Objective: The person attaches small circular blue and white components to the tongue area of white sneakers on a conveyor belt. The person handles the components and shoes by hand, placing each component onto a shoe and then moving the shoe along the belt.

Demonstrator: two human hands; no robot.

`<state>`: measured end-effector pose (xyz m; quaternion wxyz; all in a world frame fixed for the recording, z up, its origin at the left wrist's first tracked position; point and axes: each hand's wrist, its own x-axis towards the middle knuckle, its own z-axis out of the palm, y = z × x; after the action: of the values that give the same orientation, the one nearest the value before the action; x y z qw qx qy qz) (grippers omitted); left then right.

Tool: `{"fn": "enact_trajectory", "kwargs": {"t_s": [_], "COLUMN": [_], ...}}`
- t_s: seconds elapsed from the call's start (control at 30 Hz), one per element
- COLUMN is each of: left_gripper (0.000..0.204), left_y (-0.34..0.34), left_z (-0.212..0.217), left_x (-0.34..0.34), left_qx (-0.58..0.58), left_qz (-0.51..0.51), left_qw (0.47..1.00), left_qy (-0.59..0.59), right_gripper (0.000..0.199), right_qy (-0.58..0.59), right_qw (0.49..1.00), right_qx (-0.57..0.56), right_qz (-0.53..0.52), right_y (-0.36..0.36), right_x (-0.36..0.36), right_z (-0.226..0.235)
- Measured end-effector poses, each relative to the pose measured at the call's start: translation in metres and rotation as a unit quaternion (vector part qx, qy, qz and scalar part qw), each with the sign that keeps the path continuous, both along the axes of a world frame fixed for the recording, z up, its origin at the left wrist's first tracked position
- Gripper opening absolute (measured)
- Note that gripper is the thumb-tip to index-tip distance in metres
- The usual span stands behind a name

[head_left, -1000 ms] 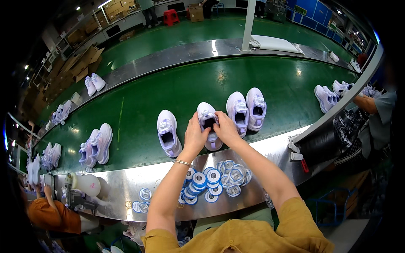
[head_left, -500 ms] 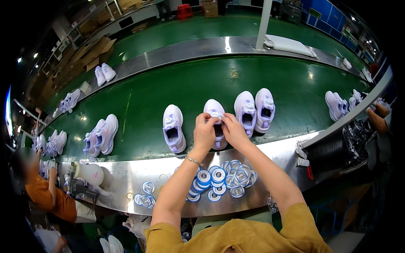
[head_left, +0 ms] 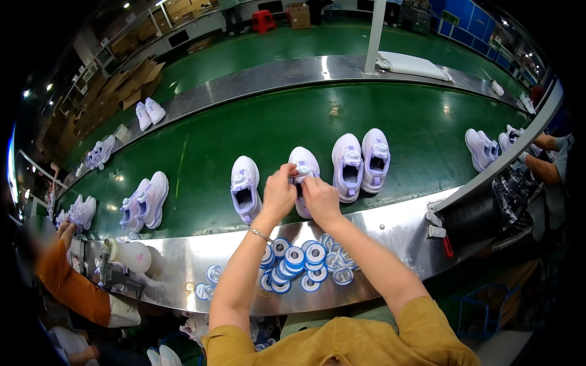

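Note:
A white and lavender sneaker (head_left: 303, 160) stands on the green belt with its toe pointing away from me. My left hand (head_left: 280, 193) pinches at the left side of its tongue. On the right side of the same tongue, my right hand (head_left: 321, 199) has its fingers closed too. The fingers hide most of the shoe's opening, and any small item between them cannot be made out. One matching sneaker (head_left: 245, 188) is just to the left. To the right, a pair of like sneakers (head_left: 348, 166) stands side by side.
Blue-rimmed round tags (head_left: 295, 256) lie heaped on the metal ledge (head_left: 177, 268) under my forearms. A white round container (head_left: 131, 255) stands at left on the ledge. More sneakers (head_left: 144, 201) rest along the green belt (head_left: 421, 110). A person in orange (head_left: 73, 283) works at left.
Both hands stay at the same sneaker, with the right hand now lower and its fingers more curled. The shoes nearby appear slightly farther left in the picture.

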<state>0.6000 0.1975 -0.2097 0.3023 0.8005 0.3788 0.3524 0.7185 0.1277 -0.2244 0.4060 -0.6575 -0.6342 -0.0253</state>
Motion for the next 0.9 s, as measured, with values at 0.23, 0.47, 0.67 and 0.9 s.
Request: {"fn": "enact_trajectory", "kwargs": {"t_s": [0.23,0.47,0.67,0.9], "left_gripper": [0.012,0.015,0.030,0.023], "left_y": [0.011,0.023,0.023,0.040], "left_z": [0.015,0.013,0.029,0.018], "left_x": [0.018,0.011,0.011,0.011], "left_qx": [0.093,0.055,0.099,0.085], "left_qz": [-0.030,-0.081,0.017,-0.150], "left_qw": [0.991,0.993,0.966,0.948], "left_qy": [0.087,0.066,0.237,0.266], "right_gripper": [0.004,0.004,0.003,0.005], "right_qy": [-0.028,-0.007,-0.012,0.006], "right_qw": [0.999,0.999,0.999,0.999], "right_qx": [0.033,0.049,0.037,0.044], "right_qz": [0.005,0.000,-0.007,-0.006], "right_y": [-0.003,-0.003,-0.003,0.000], "right_x": [-0.006,-0.009,-0.015,-0.023], "right_z": [-0.010,-0.008,-0.008,-0.009]}}
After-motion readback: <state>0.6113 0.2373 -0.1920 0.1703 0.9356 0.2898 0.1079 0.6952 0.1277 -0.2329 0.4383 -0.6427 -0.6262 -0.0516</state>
